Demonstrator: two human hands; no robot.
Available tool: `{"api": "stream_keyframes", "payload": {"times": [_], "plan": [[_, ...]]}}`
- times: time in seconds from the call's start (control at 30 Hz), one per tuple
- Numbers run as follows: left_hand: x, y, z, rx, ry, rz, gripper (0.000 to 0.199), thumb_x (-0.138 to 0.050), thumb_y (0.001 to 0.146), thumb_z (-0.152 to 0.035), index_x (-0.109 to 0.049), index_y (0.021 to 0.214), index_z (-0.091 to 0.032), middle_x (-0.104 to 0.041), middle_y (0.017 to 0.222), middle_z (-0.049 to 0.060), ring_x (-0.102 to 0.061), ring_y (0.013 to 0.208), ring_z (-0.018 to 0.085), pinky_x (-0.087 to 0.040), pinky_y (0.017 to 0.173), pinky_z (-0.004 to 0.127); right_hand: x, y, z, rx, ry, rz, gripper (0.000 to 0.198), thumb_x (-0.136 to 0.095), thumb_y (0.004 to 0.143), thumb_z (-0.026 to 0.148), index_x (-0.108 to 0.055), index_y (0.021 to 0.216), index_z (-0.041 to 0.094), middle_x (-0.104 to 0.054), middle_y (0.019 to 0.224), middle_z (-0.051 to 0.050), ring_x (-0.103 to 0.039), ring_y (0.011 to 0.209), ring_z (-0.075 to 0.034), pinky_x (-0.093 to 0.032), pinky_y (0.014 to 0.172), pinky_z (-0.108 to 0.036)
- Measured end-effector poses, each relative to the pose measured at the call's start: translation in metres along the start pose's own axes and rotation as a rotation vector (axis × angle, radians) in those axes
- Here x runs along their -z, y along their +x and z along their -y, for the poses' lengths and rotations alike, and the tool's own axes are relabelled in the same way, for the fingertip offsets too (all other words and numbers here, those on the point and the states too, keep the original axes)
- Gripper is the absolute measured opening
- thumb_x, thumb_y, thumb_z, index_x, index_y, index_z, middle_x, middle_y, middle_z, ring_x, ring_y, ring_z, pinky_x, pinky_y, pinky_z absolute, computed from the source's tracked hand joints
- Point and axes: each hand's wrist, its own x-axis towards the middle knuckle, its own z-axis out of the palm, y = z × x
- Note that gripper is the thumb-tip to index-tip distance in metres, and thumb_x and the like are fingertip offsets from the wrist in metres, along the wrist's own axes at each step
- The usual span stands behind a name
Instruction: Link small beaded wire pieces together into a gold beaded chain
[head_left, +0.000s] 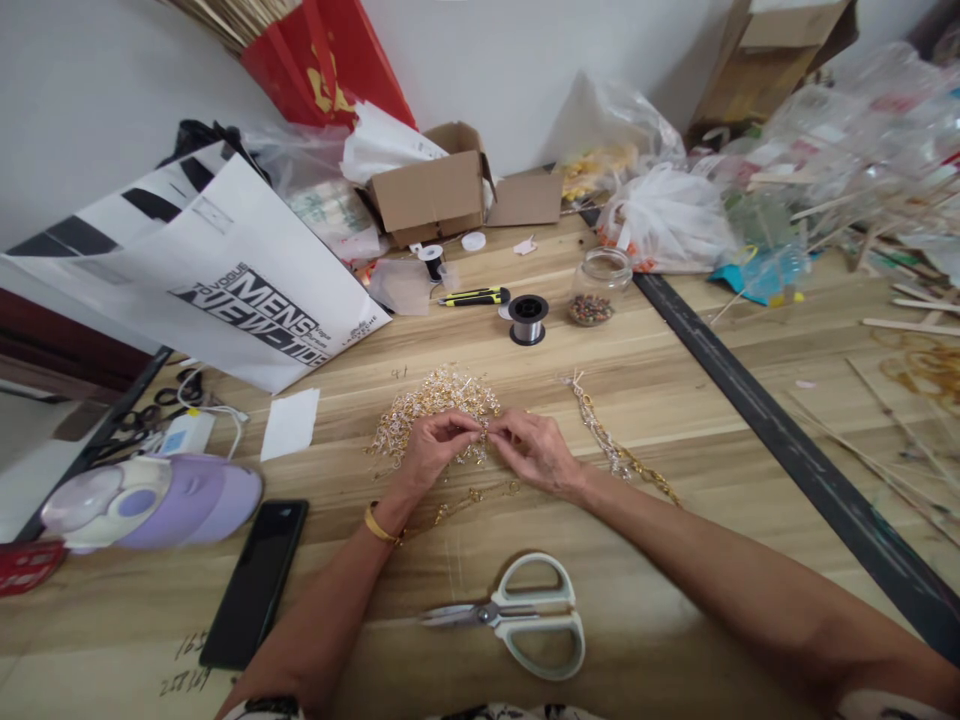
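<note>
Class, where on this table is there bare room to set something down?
Bare wood lies between scissors and right forearm, and between chain and black strip. Crowded: the glittery pile and the back, with box and bags.

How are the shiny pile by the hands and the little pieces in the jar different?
The shiny pile looks gold and clear; the jar pieces look dark brown and reddish. The shiny pile spreads loose on the table; the jar pieces sit inside a see-through jar. The shiny pile covers more space than the jar pieces. Both are lots of tiny bits heaped together.
</note>
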Motion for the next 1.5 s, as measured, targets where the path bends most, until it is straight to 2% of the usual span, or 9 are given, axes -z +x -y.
{"api": "stream_keyframes", "payload": {"times": [0.37,0.6,0.77,1.13,1.23,1.37,1.5], "plan": [[-0.001,0.000,0.000,-0.036,-0.016,0.004,0.009,-0.074,0.068,-0.025,-0.072,0.072,-0.016,-0.067,0.075,0.003,-0.059,0.072,0.014,-0.047,0.069,0.024,0.001,0.001,0.001,0.015,0.006,-0.011,0.008,-0.050,0.090,0.018,-0.058,0.090,0.019,-0.065,0.077,-0.003,-0.058,0.065,-0.013,-0.044,0.061,-0.023],[-0.006,-0.003,0.001,-0.033,0.044,-0.079,0.016,-0.074,0.067,-0.022,-0.068,0.080,-0.015,-0.067,0.075,0.003,-0.062,0.071,0.013,-0.051,0.070,0.025,0.001,0.001,0.001,0.013,-0.007,0.002,0.008,-0.050,0.090,0.018,-0.058,0.089,0.019,-0.065,0.077,-0.003,-0.057,0.065,-0.013,-0.043,0.060,-0.024],[-0.008,-0.007,0.004,-0.190,0.209,-0.111,0.014,-0.067,0.073,-0.017,-0.065,0.087,-0.016,-0.066,0.081,0.004,-0.062,0.075,0.014,-0.052,0.075,0.025,0.001,0.000,-0.001,0.003,-0.020,0.012,0.008,-0.051,0.090,0.018,-0.058,0.088,0.018,-0.062,0.073,-0.002,-0.054,0.061,-0.012,-0.041,0.058,-0.024],[-0.008,-0.007,0.005,-0.574,0.602,-0.117,0.011,-0.059,0.080,-0.010,-0.062,0.089,-0.017,-0.066,0.084,0.004,-0.062,0.077,0.014,-0.051,0.073,0.027,0.000,-0.001,-0.002,-0.026,-0.014,0.028,0.007,-0.050,0.090,0.018,-0.057,0.087,0.019,-0.061,0.073,-0.002,-0.054,0.062,-0.012,-0.041,0.059,-0.023],[-0.008,-0.007,0.005,-0.580,0.592,-0.099,0.009,-0.059,0.081,-0.011,-0.063,0.086,-0.017,-0.068,0.084,0.005,-0.063,0.080,0.015,-0.051,0.075,0.029,0.000,-0.001,-0.001,-0.033,-0.012,0.031,0.008,-0.050,0.090,0.019,-0.057,0.087,0.019,-0.062,0.073,-0.002,-0.054,0.062,-0.012,-0.041,0.059,-0.023],[-0.008,-0.006,0.007,-0.522,0.557,-0.082,0.008,-0.060,0.081,-0.012,-0.066,0.085,-0.016,-0.068,0.084,0.006,-0.064,0.080,0.016,-0.052,0.075,0.029,0.000,-0.001,-0.001,-0.050,-0.002,0.033,0.010,-0.050,0.090,0.019,-0.059,0.089,0.018,-0.063,0.073,-0.002,-0.054,0.061,-0.012,-0.041,0.058,-0.023],[-0.008,-0.005,0.008,-0.490,0.560,-0.085,0.007,-0.061,0.081,-0.013,-0.067,0.085,-0.016,-0.068,0.083,0.007,-0.063,0.080,0.016,-0.051,0.075,0.029,0.001,0.001,0.000,-0.208,0.089,-0.007,0.012,-0.052,0.089,0.024,-0.062,0.086,0.018,-0.061,0.068,-0.001,-0.053,0.058,-0.011,-0.041,0.056,-0.022]]}}
